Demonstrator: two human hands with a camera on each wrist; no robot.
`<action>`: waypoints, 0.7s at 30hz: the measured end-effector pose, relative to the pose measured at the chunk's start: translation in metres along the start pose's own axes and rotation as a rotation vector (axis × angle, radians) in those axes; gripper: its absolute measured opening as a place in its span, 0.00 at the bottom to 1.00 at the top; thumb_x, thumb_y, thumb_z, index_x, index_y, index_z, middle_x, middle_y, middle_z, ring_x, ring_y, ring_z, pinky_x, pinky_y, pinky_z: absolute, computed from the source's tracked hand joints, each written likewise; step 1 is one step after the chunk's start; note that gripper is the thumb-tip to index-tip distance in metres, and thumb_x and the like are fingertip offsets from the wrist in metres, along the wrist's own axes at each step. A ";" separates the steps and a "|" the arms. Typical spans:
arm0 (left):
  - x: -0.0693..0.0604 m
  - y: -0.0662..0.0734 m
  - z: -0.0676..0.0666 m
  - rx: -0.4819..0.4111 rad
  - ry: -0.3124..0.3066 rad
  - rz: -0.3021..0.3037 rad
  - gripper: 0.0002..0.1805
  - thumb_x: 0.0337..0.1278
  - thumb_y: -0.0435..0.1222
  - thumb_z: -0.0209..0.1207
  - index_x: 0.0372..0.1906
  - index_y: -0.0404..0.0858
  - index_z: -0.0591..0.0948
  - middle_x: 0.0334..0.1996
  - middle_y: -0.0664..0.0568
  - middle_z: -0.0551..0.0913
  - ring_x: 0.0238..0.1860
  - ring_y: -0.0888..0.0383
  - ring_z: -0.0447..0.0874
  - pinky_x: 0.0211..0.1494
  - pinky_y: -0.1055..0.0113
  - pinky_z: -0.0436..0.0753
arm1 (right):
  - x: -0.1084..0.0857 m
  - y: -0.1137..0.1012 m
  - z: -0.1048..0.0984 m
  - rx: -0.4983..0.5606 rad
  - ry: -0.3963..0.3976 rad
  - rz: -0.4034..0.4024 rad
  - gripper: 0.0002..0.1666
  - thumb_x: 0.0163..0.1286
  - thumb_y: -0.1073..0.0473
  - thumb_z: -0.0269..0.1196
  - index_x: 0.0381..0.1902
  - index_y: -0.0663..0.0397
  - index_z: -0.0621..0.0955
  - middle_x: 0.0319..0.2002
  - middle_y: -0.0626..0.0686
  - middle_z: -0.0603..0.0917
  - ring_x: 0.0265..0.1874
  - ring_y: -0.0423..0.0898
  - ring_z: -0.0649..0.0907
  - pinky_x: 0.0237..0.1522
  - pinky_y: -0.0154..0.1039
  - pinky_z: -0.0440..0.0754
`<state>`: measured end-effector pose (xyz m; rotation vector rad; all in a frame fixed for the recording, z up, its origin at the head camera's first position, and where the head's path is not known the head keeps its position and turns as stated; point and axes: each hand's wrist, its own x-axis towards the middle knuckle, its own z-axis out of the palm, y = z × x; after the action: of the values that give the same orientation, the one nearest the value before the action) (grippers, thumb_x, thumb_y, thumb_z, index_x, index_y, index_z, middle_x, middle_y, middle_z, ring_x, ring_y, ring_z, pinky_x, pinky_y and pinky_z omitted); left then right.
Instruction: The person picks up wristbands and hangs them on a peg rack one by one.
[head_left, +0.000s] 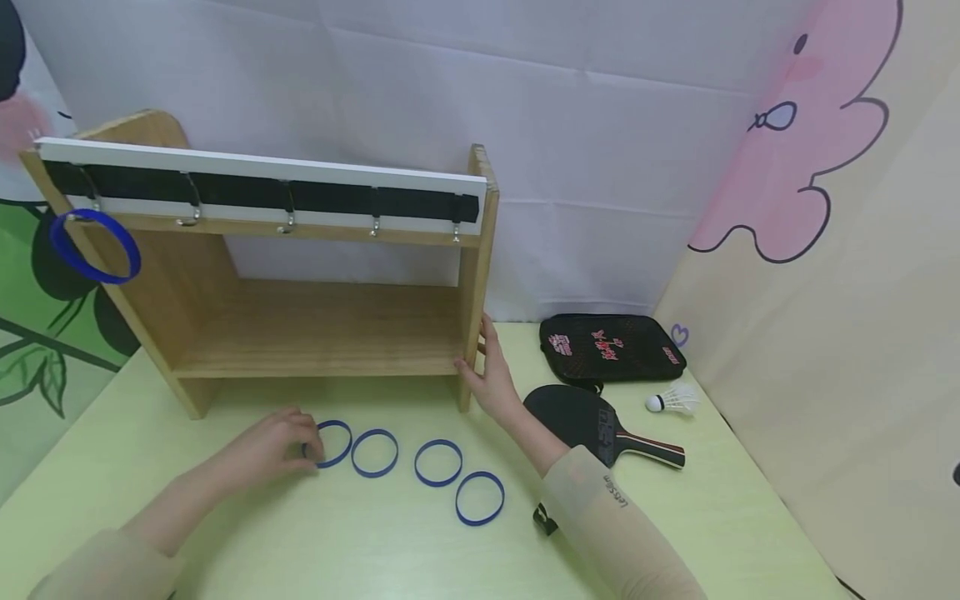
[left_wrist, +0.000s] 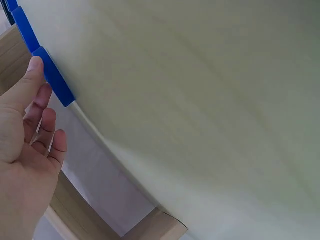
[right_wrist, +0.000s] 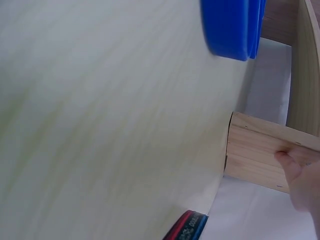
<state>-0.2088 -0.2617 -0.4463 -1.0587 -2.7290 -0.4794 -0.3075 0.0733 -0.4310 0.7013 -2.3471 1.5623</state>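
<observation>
The left hand (head_left: 273, 448) pinches the leftmost blue ring (head_left: 335, 465) lying on the table; in the left wrist view, thumb and a finger of the hand (left_wrist: 30, 120) meet at the edge of the ring (left_wrist: 56, 80). Other blue rings (head_left: 375, 475) lie in a row to its right. One blue ring (head_left: 127, 237) hangs on the leftmost hook of the wooden rack (head_left: 330, 367). Against the rack's right side panel (right_wrist: 260, 155) rests the right hand (head_left: 495, 383), fingers extended; in the right wrist view the hand (right_wrist: 302, 180) touches that panel.
Right of the rack lie a black paddle (head_left: 570, 417), a black case (head_left: 611, 350) and a shuttlecock (head_left: 671, 400). A small black object (head_left: 545, 520) is beside the right sleeve. Four more hooks (head_left: 288, 208) line the rack's front, bare.
</observation>
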 end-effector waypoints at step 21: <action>0.006 0.003 -0.010 -0.117 -0.101 -0.130 0.07 0.45 0.35 0.68 0.28 0.50 0.83 0.27 0.69 0.78 0.33 0.66 0.74 0.36 0.69 0.79 | -0.003 -0.014 -0.004 0.003 -0.010 -0.004 0.47 0.68 0.68 0.57 0.74 0.54 0.42 0.70 0.65 0.54 0.63 0.65 0.67 0.46 0.52 0.82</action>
<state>-0.2108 -0.2596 -0.4345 -0.9600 -2.9031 -0.6292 -0.2976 0.0728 -0.4195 0.7156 -2.3492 1.5650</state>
